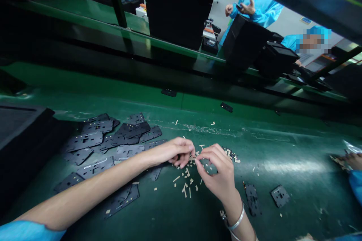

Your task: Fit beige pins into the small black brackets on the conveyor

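We look down on a long green desk (283, 150), its surface scuffed and streaked, with a dark green rail (118, 26) and upright black panels (175, 11) beyond it. Past those stands a co-worker in a light-blue smock (263, 9), both hands (240, 7) raised. At the right edge, another person's hand (354, 161) rests on the desk beside a blue sleeve.

Left of centre, our matt black perforated plates (85, 141) lie overlapping in a loose spread, each cut with slots and small windows. Two more plates (279, 196) sit apart on the right.

Our left hand (175, 152) and right hand (216, 173) are both closed, curled toward each other and almost meeting above the desk. Their fingertips (197, 162) pinch together, though what they hold is too small to tell. Around and below them lie scattered tan strips (185, 177), short and thin, on the bare green. A thin silver bangle (236, 222) circles our right wrist.
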`<state>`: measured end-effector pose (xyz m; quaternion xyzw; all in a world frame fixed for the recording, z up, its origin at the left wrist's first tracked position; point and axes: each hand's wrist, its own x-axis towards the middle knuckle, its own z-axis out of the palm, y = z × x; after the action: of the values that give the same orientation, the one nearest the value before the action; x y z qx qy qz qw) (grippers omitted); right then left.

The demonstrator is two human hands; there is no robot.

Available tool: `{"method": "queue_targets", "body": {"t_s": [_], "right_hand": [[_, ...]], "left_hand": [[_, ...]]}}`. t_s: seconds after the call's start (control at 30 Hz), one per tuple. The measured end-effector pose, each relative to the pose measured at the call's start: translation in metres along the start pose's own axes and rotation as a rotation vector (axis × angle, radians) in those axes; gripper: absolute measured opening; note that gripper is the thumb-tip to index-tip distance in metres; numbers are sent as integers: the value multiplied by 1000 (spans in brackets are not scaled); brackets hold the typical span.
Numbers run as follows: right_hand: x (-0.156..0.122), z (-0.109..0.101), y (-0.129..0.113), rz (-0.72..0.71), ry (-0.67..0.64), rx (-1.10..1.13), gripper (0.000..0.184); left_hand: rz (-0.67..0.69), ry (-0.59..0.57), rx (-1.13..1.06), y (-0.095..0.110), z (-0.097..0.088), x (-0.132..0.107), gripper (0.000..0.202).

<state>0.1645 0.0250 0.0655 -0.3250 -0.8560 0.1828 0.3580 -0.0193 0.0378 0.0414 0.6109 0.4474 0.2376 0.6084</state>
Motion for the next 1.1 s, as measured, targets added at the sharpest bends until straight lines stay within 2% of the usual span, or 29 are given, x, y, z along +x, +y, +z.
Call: {"method": "queue_targets", "body": {"t_s": [0.07,0.1,0.2,0.3,0.4,0.57,0.77,0.97,1.1], "right_hand": [[1,-3,0,48,53,22,10],[1,-4,1,69,77,23,10],[0,-7,4,111,126,9,10],[-1,-7,8,126,143,-6,10],[-2,-7,11,145,140,-14,11],[-3,-5,11,174,152,-16,11],[-3,3,15,211,158,-32,12],[-4,8,23,250,155,-87,13],[-5,10,26,273,144,-96,11]], "left_hand": [[3,250,322,3,-23,19,22],[-1,352,394,4,-38,31,21],[-37,626,572,6,-88,71,35],[-129,717,700,5,-129,101,39],[-247,701,769,-1,-150,113,31],[-365,619,786,-16,-162,107,27],[-344,611,702,-30,-159,95,23],[-277,697,615,-25,-137,93,29],[-310,734,495,-15,-134,98,29]]}}
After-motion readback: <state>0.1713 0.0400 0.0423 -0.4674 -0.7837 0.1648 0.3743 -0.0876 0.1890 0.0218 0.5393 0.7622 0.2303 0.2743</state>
